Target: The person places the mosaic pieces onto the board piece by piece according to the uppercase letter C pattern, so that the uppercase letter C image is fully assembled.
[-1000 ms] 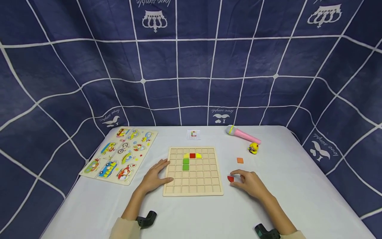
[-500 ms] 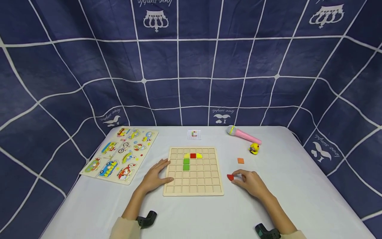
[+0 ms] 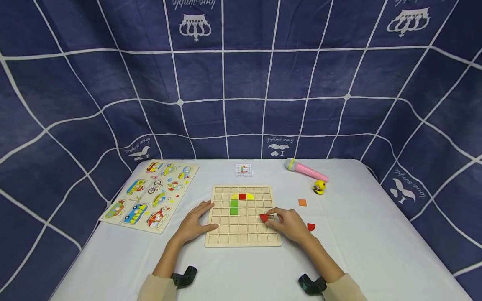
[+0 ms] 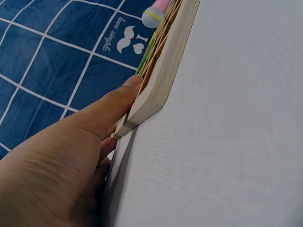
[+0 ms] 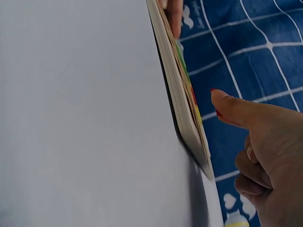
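A wooden grid board (image 3: 241, 239) lies mid-table, bearing a red square (image 3: 242, 196), a yellow quarter-round (image 3: 235, 196) and another (image 3: 250, 196), plus a green square (image 3: 234, 203) above a second one (image 3: 234, 211). My left hand (image 3: 193, 225) rests against the board's left edge, fingers extended and thumb on its rim. Between thumb and fingertips, my right hand (image 3: 290, 225) pinches a red quarter-round tile (image 3: 263, 218) above the board's right part. In the right wrist view, the hand mostly hides this tile (image 5: 218, 113). Another red tile (image 3: 311, 227) lies beside the right hand.
An orange square (image 3: 303, 202) lies right of the board. Behind it are a yellow duck toy (image 3: 319, 187) and a pink microphone (image 3: 306, 169). A pattern card (image 3: 244, 169) sits behind the board; a picture puzzle (image 3: 148, 196) lies at left.
My right hand has lifted the red quarter-round tile and carried it left over the board. The second red tile has come into sight. My left hand has stayed put.
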Demonstrator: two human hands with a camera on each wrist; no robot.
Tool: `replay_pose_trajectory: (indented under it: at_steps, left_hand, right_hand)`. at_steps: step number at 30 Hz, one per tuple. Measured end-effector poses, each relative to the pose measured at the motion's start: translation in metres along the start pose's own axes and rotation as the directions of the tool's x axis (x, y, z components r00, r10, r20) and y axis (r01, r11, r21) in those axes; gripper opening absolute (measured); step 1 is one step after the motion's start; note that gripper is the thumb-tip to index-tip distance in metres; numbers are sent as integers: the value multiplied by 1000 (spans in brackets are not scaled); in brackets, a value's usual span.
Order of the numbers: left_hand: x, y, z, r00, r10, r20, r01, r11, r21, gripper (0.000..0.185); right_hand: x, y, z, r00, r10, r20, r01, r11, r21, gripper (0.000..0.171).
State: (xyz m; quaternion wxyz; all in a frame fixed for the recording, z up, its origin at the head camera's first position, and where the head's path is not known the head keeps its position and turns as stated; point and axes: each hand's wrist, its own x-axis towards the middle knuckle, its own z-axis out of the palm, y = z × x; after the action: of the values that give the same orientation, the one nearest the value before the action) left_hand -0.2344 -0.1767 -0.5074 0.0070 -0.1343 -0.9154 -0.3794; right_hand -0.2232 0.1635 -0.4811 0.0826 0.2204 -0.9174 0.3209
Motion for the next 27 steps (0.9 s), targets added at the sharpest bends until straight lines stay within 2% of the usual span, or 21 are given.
replay_pose_trajectory:
  at_steps: [5,11,19,27]
  left_hand:
    - [0,-1,2,1000,-6,4,6,1000,1,84]
    - [0,-1,2,1000,-8,-2,8,1000,2,83]
    - [0,-1,0,1000,-2,6,2,1000,0,83]
    - [0,-1,0,1000,15,6,-15,1000,7,82]
  right_hand:
    - [9,-17,22,998,-50,26,50,999,-5,25]
    - [21,-32,43,994,-111,7,111,994,-21,25]
    - [35,-44,64,995,-97,1,97,995,-25,28]
    - [40,-48,70,995,-96,-2,96,994,-54,29]
